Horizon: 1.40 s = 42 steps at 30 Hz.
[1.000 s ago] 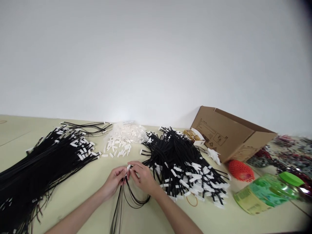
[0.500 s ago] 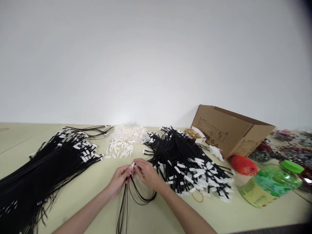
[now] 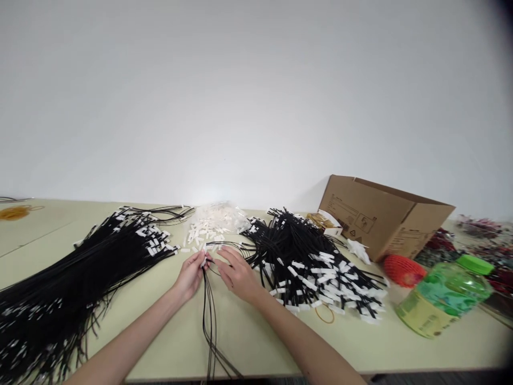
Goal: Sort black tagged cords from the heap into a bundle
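Observation:
Near the table's middle, my left hand (image 3: pixel 191 275) pinches the white connector (image 3: pixel 204 261) at the end of a bundle of thin black wires (image 3: pixel 209 315). The wires hang from it toward the front table edge. Just to the right is my right hand (image 3: pixel 239 277), its thumb and fingers apart, close to the connector. A black wire runs between the two hands, and I see no firm grip on it. Beyond the fingers lie loose white connectors (image 3: pixel 196 235), spilling from a clear plastic bag (image 3: pixel 222 214).
Black wires with white ends form a long pile (image 3: pixel 108 262) at left and a heap (image 3: pixel 296 240) at right. Farther right are a cardboard box (image 3: pixel 372 214), a red net-covered item (image 3: pixel 404 270) and a green-capped bottle (image 3: pixel 444 297). Yellow rubber bands (image 3: pixel 14 213) lie far left.
Both hands have shifted slightly left and up. My right fingers have come away from the connector and spread, and the wire loop beneath them has dropped into hanging strands.

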### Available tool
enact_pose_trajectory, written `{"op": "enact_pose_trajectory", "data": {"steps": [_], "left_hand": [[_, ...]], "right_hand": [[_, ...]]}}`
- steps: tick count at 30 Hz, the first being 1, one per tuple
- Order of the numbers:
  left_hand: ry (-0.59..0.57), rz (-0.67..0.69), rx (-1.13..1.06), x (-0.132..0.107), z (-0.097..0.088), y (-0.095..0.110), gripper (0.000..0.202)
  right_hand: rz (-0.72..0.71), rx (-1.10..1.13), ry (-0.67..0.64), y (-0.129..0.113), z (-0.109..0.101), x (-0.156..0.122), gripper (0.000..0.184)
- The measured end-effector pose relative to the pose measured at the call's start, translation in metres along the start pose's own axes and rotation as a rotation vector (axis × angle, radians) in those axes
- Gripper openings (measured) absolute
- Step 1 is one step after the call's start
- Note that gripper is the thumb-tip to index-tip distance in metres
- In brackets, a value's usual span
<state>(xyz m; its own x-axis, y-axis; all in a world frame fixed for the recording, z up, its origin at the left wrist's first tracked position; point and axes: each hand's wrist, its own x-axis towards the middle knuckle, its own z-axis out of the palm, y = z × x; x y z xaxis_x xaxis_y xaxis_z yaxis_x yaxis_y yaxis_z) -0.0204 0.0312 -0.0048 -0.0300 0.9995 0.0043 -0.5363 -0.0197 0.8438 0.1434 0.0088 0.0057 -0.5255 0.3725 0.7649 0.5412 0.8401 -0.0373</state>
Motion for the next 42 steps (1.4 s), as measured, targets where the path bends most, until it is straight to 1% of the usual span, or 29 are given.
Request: {"op": "enact_pose_trajectory", "data": {"steps": [4, 7, 9, 11, 13, 15, 20, 26, 31, 34, 37, 39, 42], "left_hand": [[0.05, -0.016, -0.08, 0.001, -0.002, 0.003, 0.011], [0.083, -0.012, -0.089, -0.001, -0.001, 0.006, 0.01], [0.095, -0.008, -0.098, -0.003, 0.0, 0.008, 0.014], [0.097, -0.008, -0.108, -0.004, 0.002, 0.009, 0.018], [0.092, -0.014, -0.119, -0.005, 0.004, 0.011, 0.02], [0.084, -0.028, -0.126, -0.007, 0.006, 0.011, 0.021], [0.037, -0.075, -0.141, -0.013, 0.011, 0.012, 0.022], [-0.005, -0.131, -0.189, -0.018, 0.014, 0.01, 0.02], [-0.019, -0.133, -0.218, -0.02, 0.016, 0.006, 0.019], [-0.038, -0.133, -0.223, -0.021, 0.016, 0.006, 0.012], [-0.05, -0.13, -0.209, -0.022, 0.016, 0.006, 0.013], [-0.009, -0.108, -0.208, -0.022, 0.016, 0.005, 0.015], [0.049, -0.081, -0.214, -0.022, 0.017, 0.002, 0.016]], "right_hand": [[-0.159, -0.017, -0.028, -0.004, 0.001, 0.001, 0.035], [-0.242, -0.029, -0.092, -0.007, 0.002, 0.003, 0.038], [-0.247, -0.045, -0.142, -0.008, 0.004, 0.003, 0.04], [-0.218, -0.063, -0.16, -0.008, 0.004, 0.003, 0.04], [-0.174, -0.08, -0.133, -0.006, 0.005, 0.002, 0.04], [-0.148, -0.093, -0.064, -0.004, 0.006, 0.001, 0.038], [-0.171, -0.13, 0.112, -0.004, 0.014, -0.001, 0.029], [-0.203, -0.209, 0.175, -0.004, 0.024, -0.003, 0.017], [-0.175, -0.209, 0.276, -0.006, 0.024, -0.002, 0.012], [-0.193, -0.206, 0.259, -0.007, 0.022, -0.002, 0.011], [-0.222, -0.22, 0.241, -0.007, 0.022, -0.002, 0.008], [-0.233, -0.24, 0.218, -0.006, 0.023, -0.002, 0.008], [-0.21, -0.281, 0.179, -0.004, 0.026, -0.002, 0.009]]}}
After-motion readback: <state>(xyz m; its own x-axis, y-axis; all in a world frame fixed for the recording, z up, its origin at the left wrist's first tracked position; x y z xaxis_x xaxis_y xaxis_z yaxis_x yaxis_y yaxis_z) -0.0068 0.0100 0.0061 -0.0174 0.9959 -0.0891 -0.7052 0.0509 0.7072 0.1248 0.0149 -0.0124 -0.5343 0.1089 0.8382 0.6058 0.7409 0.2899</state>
